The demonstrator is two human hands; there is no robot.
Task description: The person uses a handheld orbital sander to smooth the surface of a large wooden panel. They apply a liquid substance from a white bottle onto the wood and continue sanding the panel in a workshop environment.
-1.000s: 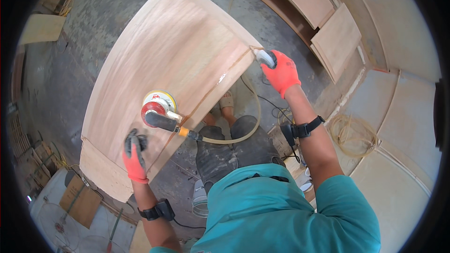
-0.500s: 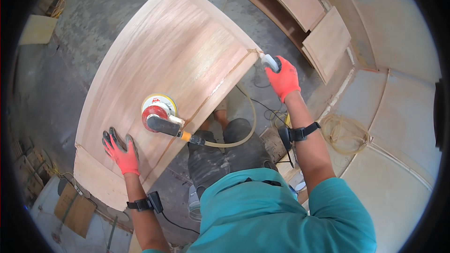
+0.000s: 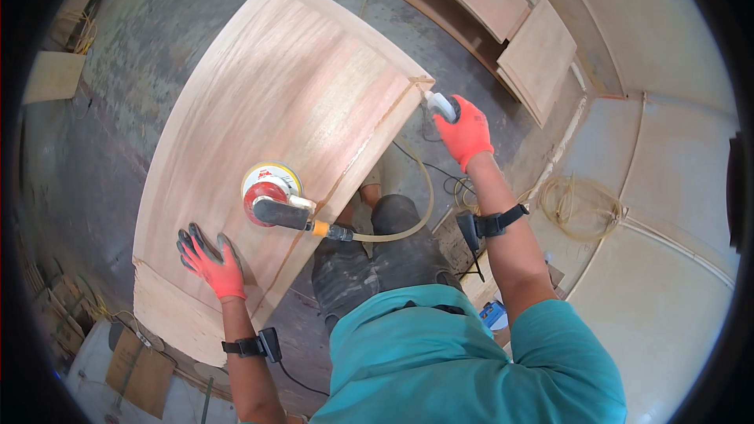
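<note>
A large wooden panel with a framed border lies in front of me. My left hand, in a red and black work glove, rests on its near left part with fingers spread. In my right hand, gloved alike, is a small white squeeze bottle. Its nozzle points at the panel's right corner; whether it touches is hard to tell. A brown line of filler or glue runs along the panel's right edge. A round air sander, red and white, lies on the panel between my hands.
A pale air hose loops from the sander over my legs. Several wooden boards and a cabinet-like box stand at the far right. Coiled hose lies on the right; a cardboard piece is at lower left.
My right hand with the bottle has drawn slightly back from the panel's corner. The left hand stays on the panel. The whole view has shifted a little.
</note>
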